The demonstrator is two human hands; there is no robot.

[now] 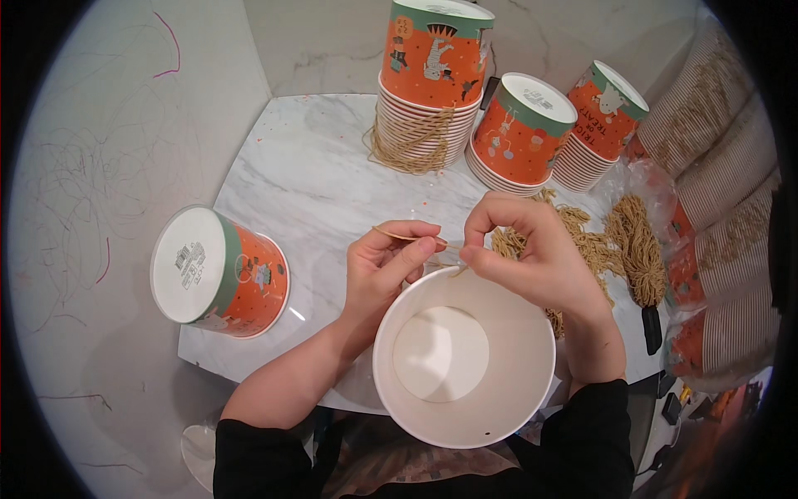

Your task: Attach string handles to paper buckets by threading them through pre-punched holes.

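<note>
A white-lined paper bucket (519,366) stands with its mouth facing me, close to my body at the table's near edge. A small dark hole shows in its wall near the rim closest to me. At the far rim, my left hand (376,270) pinches a thin tan cord (392,234) between thumb and fingers. Just right of it, my right hand (532,249) is closed, thumb against forefinger, on the same cord by the rim. A short bit of cord hangs over the inside of the bucket there. The fingers partly hide where the cord meets the wall.
One orange-and-green bucket (253,283) sits upside down at the left. Stacked buckets (432,62) rise at the back, cord loops (416,137) hanging on them; shorter stacks (524,129) stand beside. Cord bundles (636,249) lie right, near bagged bucket stacks (731,241).
</note>
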